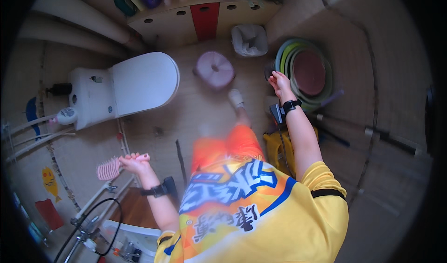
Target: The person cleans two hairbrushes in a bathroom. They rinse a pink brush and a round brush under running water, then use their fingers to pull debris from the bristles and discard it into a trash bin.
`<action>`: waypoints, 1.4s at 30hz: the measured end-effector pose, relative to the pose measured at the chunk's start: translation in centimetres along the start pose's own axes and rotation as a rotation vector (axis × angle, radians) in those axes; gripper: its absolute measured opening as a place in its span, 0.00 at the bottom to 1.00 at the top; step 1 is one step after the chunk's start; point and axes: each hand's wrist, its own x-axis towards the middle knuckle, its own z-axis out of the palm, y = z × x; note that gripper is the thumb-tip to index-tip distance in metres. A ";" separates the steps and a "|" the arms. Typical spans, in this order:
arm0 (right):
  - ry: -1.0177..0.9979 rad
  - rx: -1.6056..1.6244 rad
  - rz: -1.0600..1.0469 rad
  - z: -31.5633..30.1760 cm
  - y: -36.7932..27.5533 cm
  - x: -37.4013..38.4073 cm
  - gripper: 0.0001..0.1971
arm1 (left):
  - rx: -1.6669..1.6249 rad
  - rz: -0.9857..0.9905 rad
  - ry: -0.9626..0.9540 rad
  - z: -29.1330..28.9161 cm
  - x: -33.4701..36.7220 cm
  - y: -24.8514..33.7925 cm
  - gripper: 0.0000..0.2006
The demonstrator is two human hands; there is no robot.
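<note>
At the left, my left hand [135, 163] is closed round the handle of a pink vented hairbrush [108, 169], whose bristled head points outward to the left. My right hand [281, 85] reaches forward on the right with its fingers drawn together. A small dark thing [269, 72] shows at its fingertips; blur keeps me from making out what it is. Right beside this hand stand nested round basins [309, 72] in green, blue and pink. Each wrist wears a black strap with a small device.
A white toilet [146, 84] with its lid down stands at the left. Ahead are a round purple stool [215, 70], a lined waste bin [250, 40] and a cabinet [167, 28] topped with bottles. A yellow bag [279, 149] rests by my right side; a hose and taps [86, 235] are lower left.
</note>
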 end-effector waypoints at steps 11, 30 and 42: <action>-0.038 -0.407 0.023 8.6 0.5 31.8 0.22 | 0.321 0.015 0.429 -3.2 -13.3 -7.7 0.09; -0.205 -0.511 0.056 8.1 -2.8 22.5 0.30 | 0.227 -0.118 0.216 3.7 -19.9 -6.1 0.07; -1.484 -0.954 0.184 15.8 9.2 -22.5 0.11 | -0.204 -0.084 -0.696 -11.1 -16.6 1.5 0.15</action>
